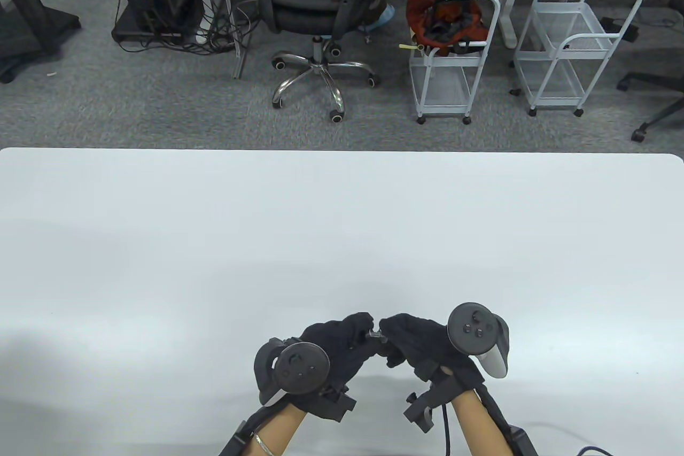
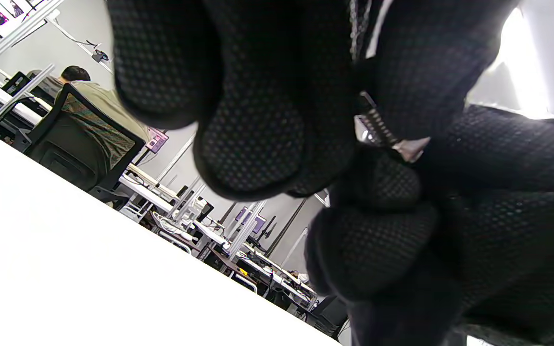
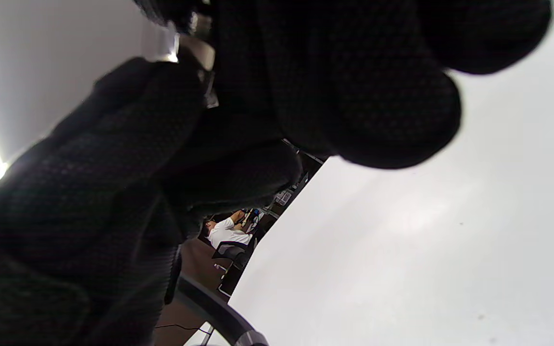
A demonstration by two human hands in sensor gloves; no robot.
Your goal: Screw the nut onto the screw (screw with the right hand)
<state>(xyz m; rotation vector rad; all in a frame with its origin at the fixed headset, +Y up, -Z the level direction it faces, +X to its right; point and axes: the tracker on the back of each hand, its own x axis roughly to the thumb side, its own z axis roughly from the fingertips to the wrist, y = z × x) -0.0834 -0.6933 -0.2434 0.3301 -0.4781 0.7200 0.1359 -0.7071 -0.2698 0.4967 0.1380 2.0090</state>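
Both gloved hands meet fingertip to fingertip just above the white table [image 1: 342,242] near its front edge. My left hand [image 1: 352,330] pinches a small metal screw [image 1: 372,335], whose threaded shaft [image 2: 378,127] shows between its fingers in the left wrist view. My right hand [image 1: 393,333] grips the nut [image 2: 409,149] at the shaft's end; the nut [image 3: 200,53] also glints between the curled right fingers in the right wrist view. Most of both parts is hidden by the gloves.
Beyond the table's far edge stand an office chair [image 1: 315,1] and two white wire carts [image 1: 454,55], on grey carpet. A seated person [image 2: 89,101] appears far off in the left wrist view.
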